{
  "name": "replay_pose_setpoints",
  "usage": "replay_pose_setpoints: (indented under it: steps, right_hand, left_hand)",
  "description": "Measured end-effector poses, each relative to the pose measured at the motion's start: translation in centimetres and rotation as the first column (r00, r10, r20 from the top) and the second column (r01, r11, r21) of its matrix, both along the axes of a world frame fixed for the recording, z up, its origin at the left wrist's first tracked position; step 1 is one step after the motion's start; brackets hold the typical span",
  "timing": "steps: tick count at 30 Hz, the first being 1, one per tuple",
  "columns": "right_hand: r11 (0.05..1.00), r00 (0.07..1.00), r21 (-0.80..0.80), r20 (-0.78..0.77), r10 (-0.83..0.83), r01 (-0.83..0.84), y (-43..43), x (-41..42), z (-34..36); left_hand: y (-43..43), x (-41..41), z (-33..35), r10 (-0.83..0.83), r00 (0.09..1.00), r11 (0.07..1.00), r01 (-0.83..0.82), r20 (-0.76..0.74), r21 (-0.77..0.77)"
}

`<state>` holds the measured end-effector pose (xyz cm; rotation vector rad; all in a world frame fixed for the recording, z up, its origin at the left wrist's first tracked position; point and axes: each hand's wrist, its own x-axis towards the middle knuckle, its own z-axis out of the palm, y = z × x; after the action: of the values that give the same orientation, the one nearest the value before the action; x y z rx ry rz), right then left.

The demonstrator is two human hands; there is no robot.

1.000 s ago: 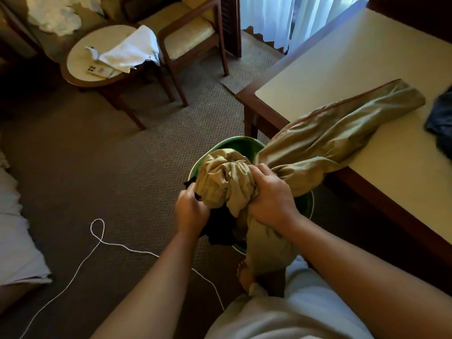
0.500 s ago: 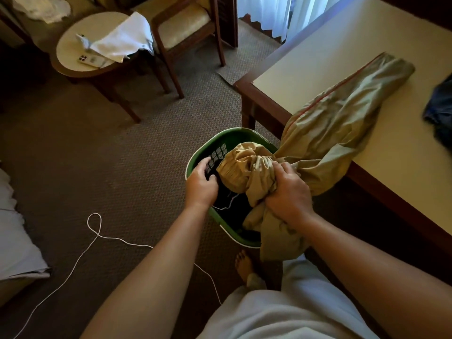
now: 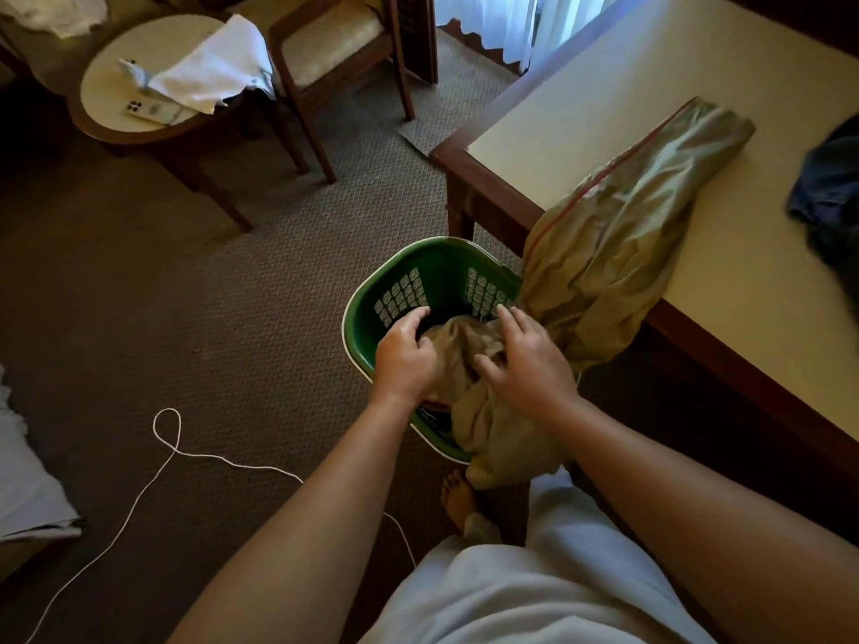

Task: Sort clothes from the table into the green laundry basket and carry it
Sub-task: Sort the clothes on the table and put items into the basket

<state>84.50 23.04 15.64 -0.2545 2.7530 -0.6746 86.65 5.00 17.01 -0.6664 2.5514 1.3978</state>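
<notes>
Down at the floor, we see the green laundry basket [image 3: 365,313] standing on the brown carpet [image 3: 186,295] just beside the corner of the table [image 3: 581,113]. Its walls are pierced with a grid of small holes and its rim has a pale edge.

The khaki garment [image 3: 618,253] is a long, crumpled piece of olive-tan cloth with a thin red stripe running down one seam. One end lies on the tabletop and the cloth hangs off the table edge. Its middle is bunched inside the basket, and another end spills over the near rim toward a bare foot [image 3: 458,499]. Something dark lies under it in the basket, though we cannot make out what.

Both hands are on the bunched cloth, and neither clamps it. The left hand [image 3: 404,353] rests on it with fingers loosely bent, tips near the inner wall. The right hand [image 3: 530,360] presses down with fingers spread apart.

A dark blue garment [image 3: 827,197] lies farther along the table, well apart from the khaki one. Across the room we see a round side table [image 3: 107,90] carrying a white cloth [image 3: 209,76], with a wooden chair [image 3: 334,44] beside it. A white cord [image 3: 172,439] loops over the carpet.
</notes>
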Motion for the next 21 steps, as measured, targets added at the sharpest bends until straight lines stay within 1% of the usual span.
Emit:
replay_pose_setpoints:
  steps: [5, 12, 19, 21]
  right_hand:
    - [0.999, 0.989, -0.036, -0.140, -0.045, 0.041, 1.7, -1.8, 1.5]
    - [0.991, 0.959, -0.012, -0.253, -0.132, 0.133, 5.5, -6.2, 2.3]
    - [0.972, 0.943, 0.085, -0.273, -0.189, 0.219, 11.3, -12.7, 2.8]
    - [0.960, 0.944, 0.139, -0.263, -0.200, 0.243, 12.7, -14.5, 2.9]
  left_hand:
    - [2.6, -1.4, 0.5, -0.089, 0.996, 0.996, 0.089, -0.026, -0.009]
    - [7.3, -5.1, 1.7, -0.226, 0.970, 0.974, 0.227, -0.088, -0.006]
    - [13.2, -11.1, 2.3, -0.364, 0.924, 0.931, 0.359, -0.113, -0.062]
    - [14.4, -12.9, 2.0, -0.396, 0.915, 0.916, 0.388, -0.078, -0.098]
